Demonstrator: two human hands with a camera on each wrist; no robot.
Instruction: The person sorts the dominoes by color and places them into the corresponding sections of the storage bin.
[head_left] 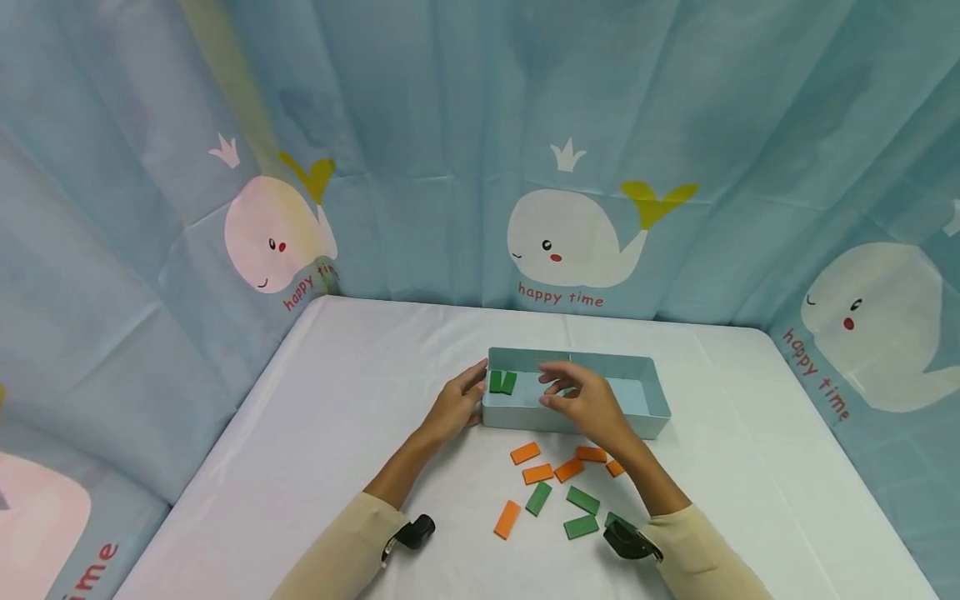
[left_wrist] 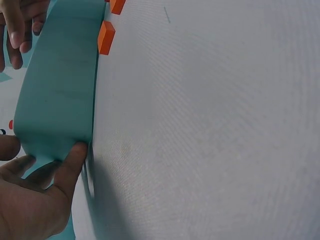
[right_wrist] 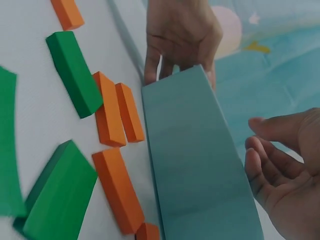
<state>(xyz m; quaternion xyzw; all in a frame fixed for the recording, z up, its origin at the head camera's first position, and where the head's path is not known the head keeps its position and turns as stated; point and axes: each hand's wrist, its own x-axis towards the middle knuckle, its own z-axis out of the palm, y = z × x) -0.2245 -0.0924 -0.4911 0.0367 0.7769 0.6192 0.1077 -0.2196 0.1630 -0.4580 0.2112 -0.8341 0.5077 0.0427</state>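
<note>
A long pale blue box (head_left: 525, 419) stands on the white table, with two green blocks (head_left: 509, 382) at the left end of its inside. Against its left end wall rests my left hand (head_left: 453, 406), the fingers spread over the outside of that wall in the left wrist view. My right hand (head_left: 588, 404) hovers over the middle of the box. In the right wrist view its thumb and fingers are loosely bent and apart, with nothing seen between them. Part of the box's inside is hidden behind this hand.
In front of the box lie several loose orange blocks (head_left: 537, 474) and several green blocks (head_left: 582, 500), some partly covered by my right arm. A blue curtain (head_left: 420, 225) with printed whales hangs behind the table (head_left: 360, 367).
</note>
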